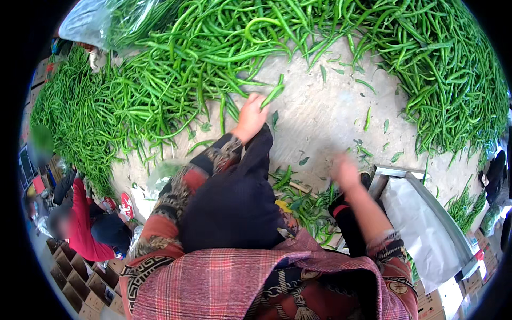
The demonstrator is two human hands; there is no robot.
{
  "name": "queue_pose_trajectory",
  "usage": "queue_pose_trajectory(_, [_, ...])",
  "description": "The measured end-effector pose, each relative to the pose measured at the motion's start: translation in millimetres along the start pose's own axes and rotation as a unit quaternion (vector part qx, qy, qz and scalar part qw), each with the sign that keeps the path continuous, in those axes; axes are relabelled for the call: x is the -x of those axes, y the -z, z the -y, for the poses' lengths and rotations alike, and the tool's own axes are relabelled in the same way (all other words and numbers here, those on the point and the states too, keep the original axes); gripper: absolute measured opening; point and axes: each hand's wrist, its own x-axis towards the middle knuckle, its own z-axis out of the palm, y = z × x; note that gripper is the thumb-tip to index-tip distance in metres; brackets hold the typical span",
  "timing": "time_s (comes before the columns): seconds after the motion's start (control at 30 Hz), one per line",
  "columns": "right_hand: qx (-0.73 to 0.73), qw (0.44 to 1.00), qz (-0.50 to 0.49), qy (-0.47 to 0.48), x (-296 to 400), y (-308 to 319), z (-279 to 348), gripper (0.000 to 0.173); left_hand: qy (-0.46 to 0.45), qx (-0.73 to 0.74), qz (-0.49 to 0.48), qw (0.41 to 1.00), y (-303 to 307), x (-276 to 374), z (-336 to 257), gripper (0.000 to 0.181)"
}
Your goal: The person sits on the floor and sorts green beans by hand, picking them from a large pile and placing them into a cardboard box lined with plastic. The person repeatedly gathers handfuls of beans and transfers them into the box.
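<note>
Long green chili peppers (224,44) lie in a broad heap across the concrete floor before me. My left hand (253,116) is at the near edge of the heap, closed around a green pepper (273,96) whose length sticks out past the fingers. Farther right, my right hand (345,170) is blurred by motion above the floor, and whether it holds anything cannot be told. Loose peppers and leaves (312,208) lie in a small pile between my legs, below and left of my right hand.
A metal-framed container with a white plastic liner (424,228) stands at the right. Another person in red (86,224) crouches at the left, near cardboard boxes (76,280). A clear bag of peppers (128,24) lies at the upper left. Scattered leaves dot the floor.
</note>
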Motion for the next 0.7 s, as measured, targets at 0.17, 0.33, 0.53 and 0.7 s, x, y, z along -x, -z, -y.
queue_pose_trajectory(0.17, [-0.004, 0.940, -0.267, -0.213, -17, -17, -77, 0.072, -0.133, -0.239, 0.164, 0.948, -21, -33, -6, 0.029])
queue_pose_trajectory(0.33, [-0.026, 0.994, 0.059, -0.084, 61, -58, 42, 0.070, -0.218, -0.188, 0.398, 0.871, -54, 57, 11, 0.031])
queue_pose_trajectory(0.53, [-0.009, 0.991, -0.118, 0.062, -36, -9, 81, 0.064, 0.175, 0.207, 0.363, 0.892, 21, 30, -19, 0.029])
queue_pose_trajectory(0.7, [0.116, 0.975, -0.007, 0.190, -27, -65, 115, 0.075, 0.183, 0.292, -0.048, 0.937, 98, 62, -1, 0.018])
